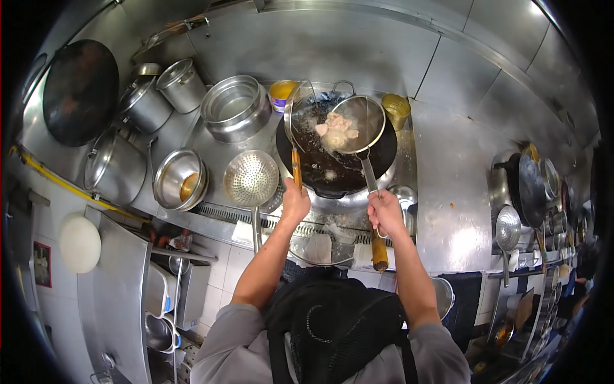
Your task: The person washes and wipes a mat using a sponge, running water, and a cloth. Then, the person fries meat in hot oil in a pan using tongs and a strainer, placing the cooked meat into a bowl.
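Note:
My left hand [296, 203] is closed around the wooden handle of a skimmer [289, 118], whose round head is tilted nearly edge-on over the wok's left side. With fingers wrapped round its metal shaft, my right hand [385, 213] grips a long-handled mesh strainer [371, 123]; the wooden handle end juts out below. Pale, lumpy food pieces [337, 131] sit at the strainer's left side, above the dark wok [320, 176]. Dark liquid fills the wok, and a small pale bit floats near its front. Whether the food touches the liquid, I cannot tell.
Left of the wok are a perforated ladle [251, 177], a wide metal pot [235, 115], stacked bowls [171, 182] and several lidded pots [115, 168]. Behind stand a purple-labelled can [280, 96] and a yellowish can [396, 111]. More pans [531, 192] crowd the far right.

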Tool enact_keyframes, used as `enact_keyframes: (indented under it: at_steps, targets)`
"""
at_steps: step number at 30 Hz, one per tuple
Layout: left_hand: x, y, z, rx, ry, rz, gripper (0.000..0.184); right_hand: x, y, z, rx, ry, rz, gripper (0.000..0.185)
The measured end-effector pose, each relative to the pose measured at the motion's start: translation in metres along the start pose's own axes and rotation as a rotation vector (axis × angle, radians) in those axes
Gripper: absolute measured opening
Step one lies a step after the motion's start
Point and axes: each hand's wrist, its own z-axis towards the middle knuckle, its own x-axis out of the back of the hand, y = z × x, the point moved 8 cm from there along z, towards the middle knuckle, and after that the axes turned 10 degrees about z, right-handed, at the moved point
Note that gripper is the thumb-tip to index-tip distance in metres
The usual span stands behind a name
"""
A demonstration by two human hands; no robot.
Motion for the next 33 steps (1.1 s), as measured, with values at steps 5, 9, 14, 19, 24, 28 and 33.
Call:
enact_keyframes:
  at_steps: [5, 9, 14, 19, 24, 28, 33]
  targets:
    - [-0.014, 0.017, -0.015, 0.303, -0.385, -0.945, 0.023, -0.006, -0.018, -0.002, 0.316, 0.061, -0.623, 0.012]
    - [-0.009, 0.023, -0.020, 0.431, -0.539, -1.327, 0.018, -0.017, -0.045, -0.013, 0.551, 0.181, -1.008, 0.010]
    - [0.003, 0.029, -0.035, 0.399, -0.694, -1.509, 0.014, 0.006, -0.082, -0.018, 0.585, 0.282, -1.036, 0.009]
    - [0.029, 0.029, -0.047, 0.327, -0.636, -1.473, 0.018, 0.054, -0.104, -0.021, 0.632, 0.266, -1.069, 0.011]
    - [0.052, 0.030, -0.043, 0.261, -0.574, -1.384, 0.021, 0.082, -0.099, -0.040, 0.215, 0.139, -0.858, 0.015]
    - [0.066, 0.033, -0.035, 0.227, -0.548, -1.309, 0.019, 0.068, -0.087, -0.065, -0.109, 0.044, -0.585, 0.015]
    - [0.080, 0.035, -0.027, 0.195, -0.459, -1.194, 0.017, 0.045, -0.059, -0.074, -0.274, -0.041, -0.399, 0.017]
